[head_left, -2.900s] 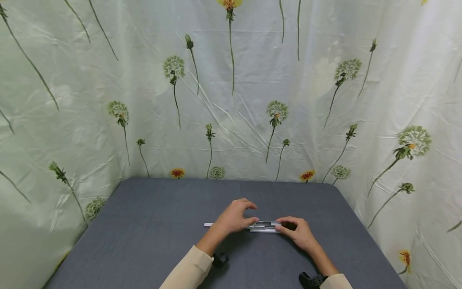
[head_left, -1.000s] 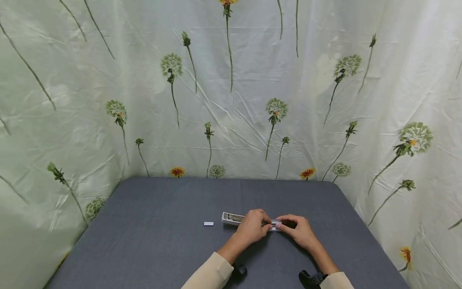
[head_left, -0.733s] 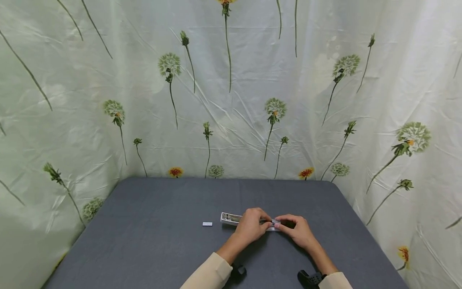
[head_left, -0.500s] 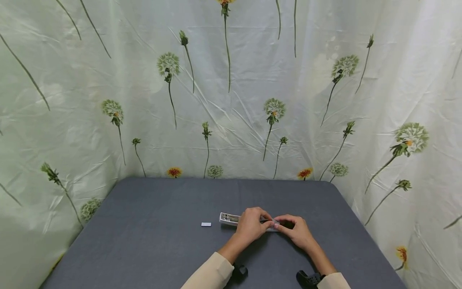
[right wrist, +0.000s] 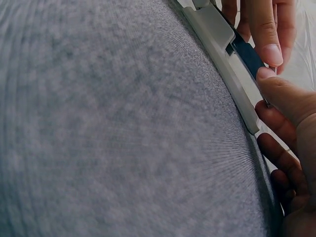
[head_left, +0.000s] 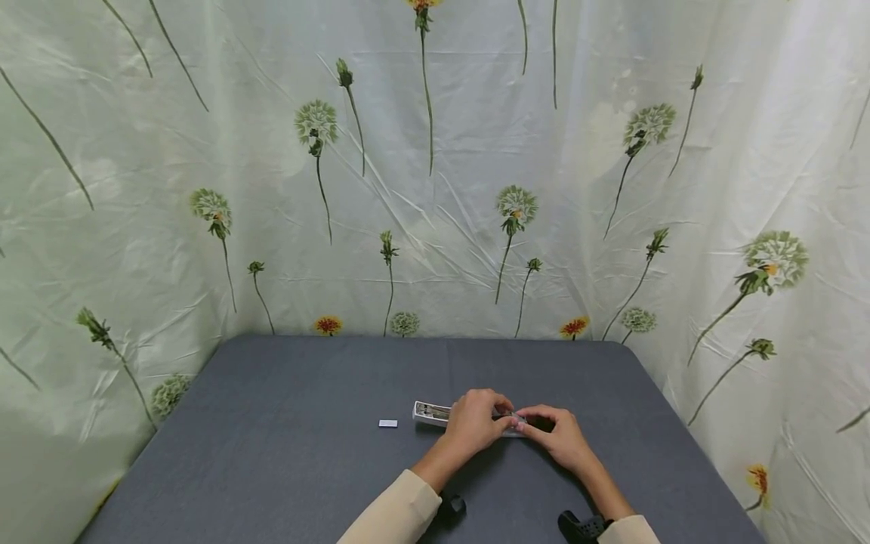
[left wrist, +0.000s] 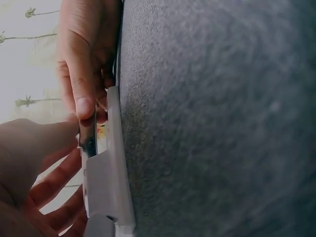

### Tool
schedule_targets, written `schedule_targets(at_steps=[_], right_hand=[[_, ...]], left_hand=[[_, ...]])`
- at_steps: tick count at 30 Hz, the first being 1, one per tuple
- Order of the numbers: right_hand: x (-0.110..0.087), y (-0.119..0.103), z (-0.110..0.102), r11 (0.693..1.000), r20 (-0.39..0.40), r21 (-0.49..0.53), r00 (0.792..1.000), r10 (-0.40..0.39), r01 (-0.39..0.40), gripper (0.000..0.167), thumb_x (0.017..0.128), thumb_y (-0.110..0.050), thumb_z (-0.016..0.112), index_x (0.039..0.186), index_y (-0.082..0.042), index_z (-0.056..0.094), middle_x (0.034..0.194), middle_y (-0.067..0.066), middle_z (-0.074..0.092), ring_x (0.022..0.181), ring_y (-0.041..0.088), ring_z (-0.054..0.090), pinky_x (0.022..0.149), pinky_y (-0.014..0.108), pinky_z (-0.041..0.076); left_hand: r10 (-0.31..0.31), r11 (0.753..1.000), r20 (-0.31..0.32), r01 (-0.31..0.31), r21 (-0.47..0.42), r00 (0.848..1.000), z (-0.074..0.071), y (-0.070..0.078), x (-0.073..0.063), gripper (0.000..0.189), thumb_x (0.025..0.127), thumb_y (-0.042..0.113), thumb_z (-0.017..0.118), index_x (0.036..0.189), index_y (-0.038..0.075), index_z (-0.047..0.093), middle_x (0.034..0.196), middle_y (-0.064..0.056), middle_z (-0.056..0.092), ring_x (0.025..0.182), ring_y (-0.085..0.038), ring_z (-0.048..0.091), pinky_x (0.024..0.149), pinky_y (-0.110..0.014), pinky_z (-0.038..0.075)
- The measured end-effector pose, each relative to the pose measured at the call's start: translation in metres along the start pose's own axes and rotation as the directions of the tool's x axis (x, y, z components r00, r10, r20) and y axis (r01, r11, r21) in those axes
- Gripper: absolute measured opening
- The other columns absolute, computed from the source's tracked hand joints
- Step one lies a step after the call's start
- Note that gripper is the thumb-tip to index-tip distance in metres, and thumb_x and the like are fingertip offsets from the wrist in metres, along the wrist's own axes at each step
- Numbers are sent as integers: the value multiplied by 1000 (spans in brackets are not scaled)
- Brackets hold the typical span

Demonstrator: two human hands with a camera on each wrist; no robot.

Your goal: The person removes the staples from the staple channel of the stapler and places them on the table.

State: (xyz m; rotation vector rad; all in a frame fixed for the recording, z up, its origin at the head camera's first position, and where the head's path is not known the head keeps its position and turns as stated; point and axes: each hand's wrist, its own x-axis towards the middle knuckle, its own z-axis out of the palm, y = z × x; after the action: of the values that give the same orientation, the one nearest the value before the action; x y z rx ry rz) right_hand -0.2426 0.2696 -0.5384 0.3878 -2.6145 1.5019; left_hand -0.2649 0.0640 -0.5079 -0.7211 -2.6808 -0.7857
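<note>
A white stapler [head_left: 430,412] lies on the table, folded open, its upper part pointing left. The small white strip [head_left: 388,424], possibly staples, lies left of it. My left hand [head_left: 471,419] reaches over the stapler's middle. Between its thumb and finger a thin light strip [right wrist: 276,70] shows edge-on in the right wrist view; its kind is unclear. My right hand [head_left: 560,434] pinches the end of the stapler's dark metal magazine [right wrist: 248,58]. Both hands' fingertips almost meet there. The stapler's long white base [left wrist: 118,163] shows underneath in the left wrist view.
A grey cloth covers the table [head_left: 306,468]. Behind it and at both sides hangs a pale curtain [head_left: 435,196] with a dandelion print. Each wrist wears a dark strap [head_left: 583,527].
My left hand has moved right onto the stapler, whose upper part now shows on the left. The right hand's fingertips have shifted slightly toward the left hand's. The small strip stays on the table.
</note>
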Motion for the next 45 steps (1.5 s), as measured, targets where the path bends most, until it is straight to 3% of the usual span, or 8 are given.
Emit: schedule_targets(at_steps=[3,9,17,22,29,36,45], right_hand=[[1,2,0,1000,1,0,1000,-1,1,22,93,-19,78,113,-12,78,104,6,77,86,3,67,75,24,54],[3,4,1,999,-10,2,999,-37,37,21,93,-14,77,113,-8,78,103,10,77,84,4,66,72,24,54],[-1,-18,2,1000,-14,12,1000,-9,9,20,92,-17,79,110,-9,78,102,9,76,83,5,66,72,24,53],[-3,-36,-2,999,-8,36,1000,-10,10,21,91,-15,79,110,-7,78,101,10,76,82,6,65,72,24,53],[-3,-40,-2,1000,1,21,1000,12,-12,21,90,-15,80,109,-6,78,100,10,76,82,8,66,73,24,53],[4,-1,1,999,-12,35,1000,7,-7,22,89,-23,82,110,-16,79,100,3,76,82,4,65,73,24,52],[-1,-1,2,999,-30,-15,999,41,-41,21,89,-21,81,109,-14,79,99,3,76,82,3,63,74,23,51]], left_hand=[[43,998,36,-45,50,998,-2,1,2,18,90,40,80,104,29,83,94,12,75,81,-5,68,63,-25,53],[129,977,101,-144,156,987,-7,2,6,14,92,36,78,101,26,83,87,10,71,74,-7,66,60,-26,53],[131,972,173,-161,170,976,-16,1,8,11,94,31,77,99,24,83,93,8,75,80,-8,69,67,-28,57],[144,976,179,-169,136,973,-20,-3,8,11,93,29,78,100,21,82,95,5,76,83,-10,70,71,-26,57],[181,978,188,-197,71,965,-26,-11,7,14,96,27,75,104,18,81,97,3,77,83,-7,69,73,-21,55],[188,982,159,-191,1,969,-30,-16,7,14,97,27,74,104,17,81,96,4,75,82,-4,67,71,-19,54],[222,975,93,-221,-26,971,-32,-23,-2,14,97,27,74,103,16,81,93,5,75,83,-2,66,74,-17,54]])
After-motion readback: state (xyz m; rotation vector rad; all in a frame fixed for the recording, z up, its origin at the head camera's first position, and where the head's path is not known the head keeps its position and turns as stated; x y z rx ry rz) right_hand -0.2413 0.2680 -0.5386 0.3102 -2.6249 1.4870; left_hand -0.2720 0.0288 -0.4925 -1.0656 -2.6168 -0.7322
